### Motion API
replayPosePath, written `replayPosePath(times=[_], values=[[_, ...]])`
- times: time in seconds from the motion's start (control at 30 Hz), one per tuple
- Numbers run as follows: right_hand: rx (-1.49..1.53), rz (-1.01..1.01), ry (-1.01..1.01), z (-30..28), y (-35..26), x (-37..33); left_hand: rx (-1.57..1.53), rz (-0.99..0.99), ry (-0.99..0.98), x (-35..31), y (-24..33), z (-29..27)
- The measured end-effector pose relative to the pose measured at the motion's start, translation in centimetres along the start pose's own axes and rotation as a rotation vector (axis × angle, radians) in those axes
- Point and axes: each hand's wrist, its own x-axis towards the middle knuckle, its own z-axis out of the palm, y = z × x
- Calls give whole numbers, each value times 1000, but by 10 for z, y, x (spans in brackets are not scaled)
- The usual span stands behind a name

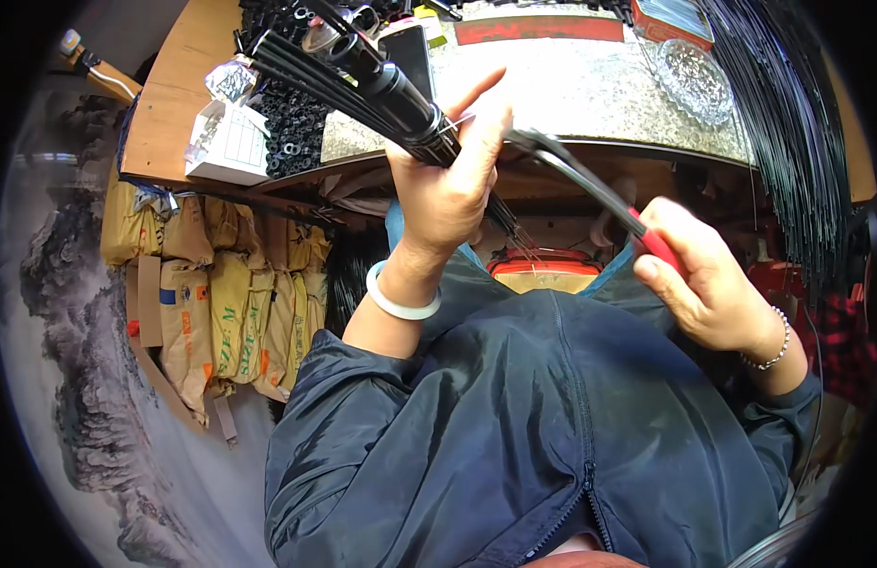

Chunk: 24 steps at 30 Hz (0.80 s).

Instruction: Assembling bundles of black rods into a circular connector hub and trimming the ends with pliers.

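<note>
My left hand [448,189] is raised in front of my chest, closed around a bundle of slim black rods [315,85]. One thicker black tube with bright rings [405,97] lies among them. Thin tips [509,225] of the bundle stick out below the hand. A finger of that hand points up and away. My right hand [694,275] grips the red handle of a dark metal tool [590,180]. The tool's blurred head reaches close to the left fingertips and the bundle; I cannot tell whether they touch, nor the tool's exact kind.
Ahead stands a workbench with a speckled top [571,90], a phone [408,57], a glass dish [692,80] and a red strip [540,28]. Small black rings [292,142] and a white box [227,140] lie left. Long black rods [788,123] hang right; sacks [183,322] stand lower left.
</note>
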Motion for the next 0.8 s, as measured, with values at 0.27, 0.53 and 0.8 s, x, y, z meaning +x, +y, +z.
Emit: replayPosePath(times=[0.27, 0.53, 0.8], values=[[-680, -332, 513, -4, -14, 1, 92, 31, 87, -3, 5, 12], [-1204, -438, 601, -10, -21, -3, 78, 54, 115, -7, 5, 17], [-1256, -418, 577, -4, -28, -2, 172, 87, 41, -9, 0, 12]])
